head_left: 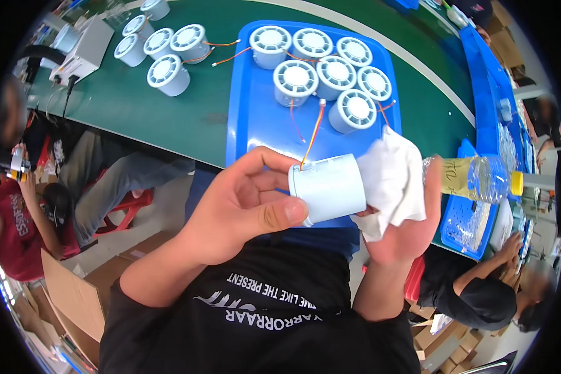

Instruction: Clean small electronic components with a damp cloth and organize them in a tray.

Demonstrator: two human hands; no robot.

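In front of my chest, a pale blue cylindrical housing [333, 192] lies on its side in my left hand [234, 215], the thumb and fingers closed round its end. A lead of thin red and yellow wires [313, 134] rises from it to a small white connector. My right hand [406, 240] grips a crumpled white cloth [396, 177] close to the housing's other end. Parts of the right hand's fingers are hidden behind the cloth or blurred. Several similar fan-like units with vented round tops [296, 78] stand on a blue tray [246, 118] just beyond.
More pale blue units [168, 73] stand on the green table [124, 103] at far left, near a white box [92, 50]. A clear bottle with a yellow cap [485, 179] is just right of my right hand. Blue trays [455, 218] line the right; people sit at both sides.
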